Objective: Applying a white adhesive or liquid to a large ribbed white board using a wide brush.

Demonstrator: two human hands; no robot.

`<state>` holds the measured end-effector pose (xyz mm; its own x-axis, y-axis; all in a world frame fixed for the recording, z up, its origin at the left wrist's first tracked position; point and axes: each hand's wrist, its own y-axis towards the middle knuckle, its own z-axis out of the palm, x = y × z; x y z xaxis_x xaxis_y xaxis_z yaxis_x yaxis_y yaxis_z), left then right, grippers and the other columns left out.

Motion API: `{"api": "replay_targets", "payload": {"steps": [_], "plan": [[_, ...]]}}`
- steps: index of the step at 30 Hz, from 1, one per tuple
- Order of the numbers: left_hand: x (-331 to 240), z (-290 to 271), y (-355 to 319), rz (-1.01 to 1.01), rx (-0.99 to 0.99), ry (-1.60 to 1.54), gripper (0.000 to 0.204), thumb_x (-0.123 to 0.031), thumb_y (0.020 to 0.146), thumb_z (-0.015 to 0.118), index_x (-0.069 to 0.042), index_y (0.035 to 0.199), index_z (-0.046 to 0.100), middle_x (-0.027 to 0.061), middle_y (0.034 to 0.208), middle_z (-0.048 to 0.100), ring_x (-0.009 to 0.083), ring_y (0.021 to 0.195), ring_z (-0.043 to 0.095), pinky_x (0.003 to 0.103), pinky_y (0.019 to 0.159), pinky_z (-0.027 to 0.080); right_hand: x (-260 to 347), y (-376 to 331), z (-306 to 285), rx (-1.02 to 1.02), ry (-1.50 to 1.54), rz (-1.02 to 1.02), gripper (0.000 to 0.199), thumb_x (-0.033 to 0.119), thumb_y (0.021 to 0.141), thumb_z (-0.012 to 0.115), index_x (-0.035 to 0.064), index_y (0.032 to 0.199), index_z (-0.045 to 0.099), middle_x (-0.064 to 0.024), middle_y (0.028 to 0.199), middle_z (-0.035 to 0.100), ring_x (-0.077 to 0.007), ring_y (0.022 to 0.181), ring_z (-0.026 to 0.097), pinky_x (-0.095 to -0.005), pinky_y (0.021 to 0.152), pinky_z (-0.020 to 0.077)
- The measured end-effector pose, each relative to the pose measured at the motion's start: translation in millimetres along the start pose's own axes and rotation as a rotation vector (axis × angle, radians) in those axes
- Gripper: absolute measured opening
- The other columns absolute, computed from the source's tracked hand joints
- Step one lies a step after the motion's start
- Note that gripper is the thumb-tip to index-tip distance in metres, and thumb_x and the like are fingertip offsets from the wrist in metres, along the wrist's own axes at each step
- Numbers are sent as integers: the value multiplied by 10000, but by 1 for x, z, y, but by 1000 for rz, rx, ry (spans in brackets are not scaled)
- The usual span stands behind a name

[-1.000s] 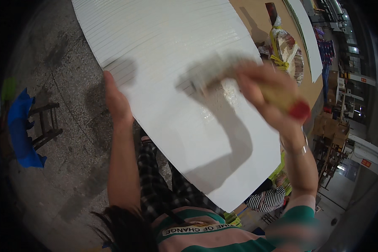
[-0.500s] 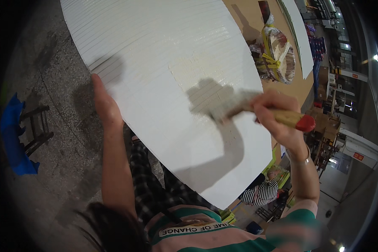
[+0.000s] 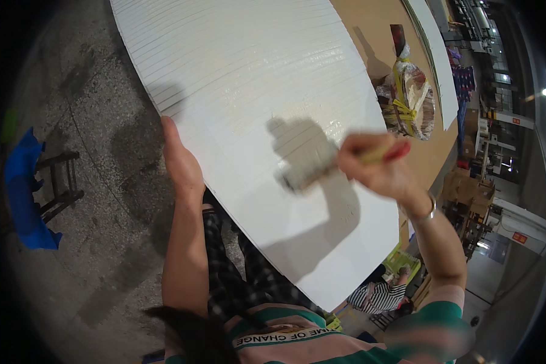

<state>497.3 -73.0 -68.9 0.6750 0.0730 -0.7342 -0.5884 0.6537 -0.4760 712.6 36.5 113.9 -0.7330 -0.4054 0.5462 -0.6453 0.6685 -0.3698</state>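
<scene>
A large white board [image 3: 242, 91] with fine parallel lines stretches out in front of me, its middle glossy with a wet, pale coating. My right hand [image 3: 373, 164] is closed round the wooden handle of a wide paintbrush [image 3: 312, 173], whose handle ends in red. The brush head is smeared by motion and lies over the near middle of the board; whether the bristles touch is hard to make out. At the board's left edge is my left hand [image 3: 183, 164], with its thumb side showing along the rim and its other fingers hidden beneath.
Right of the board, a plastic-wrapped container [image 3: 415, 103] tied with yellow strips stands on a brown surface [image 3: 443, 145]. A dark stool with blue cloth [image 3: 27, 188] is on the grey floor at left. A person in a striped top [image 3: 376, 297] is at lower right.
The paintbrush and my right hand have moved left over the board, the red handle end swinging up and left. The board and left hand appear farther right as the view shifts.
</scene>
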Motion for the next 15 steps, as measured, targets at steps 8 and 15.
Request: {"api": "replay_targets", "payload": {"steps": [8,15], "plan": [[-2,11,-5,-50,-56,34,760,-539,982,315,83,1417,281,194,1451,354,276,1324,367,339,1092,283,-1,16,-29,-160,151,27,238,190,834,643,18,682,579,-30,579,576,-84,522,527,-238,491,422],[-11,5,-4,-46,-55,39,757,-541,980,325,81,1411,297,195,1442,368,279,1310,388,341,1085,295,-15,-55,-23,399,-69,271,230,213,823,689,-2,759,638,-22,696,624,-82,558,582,-224,481,453]]}}
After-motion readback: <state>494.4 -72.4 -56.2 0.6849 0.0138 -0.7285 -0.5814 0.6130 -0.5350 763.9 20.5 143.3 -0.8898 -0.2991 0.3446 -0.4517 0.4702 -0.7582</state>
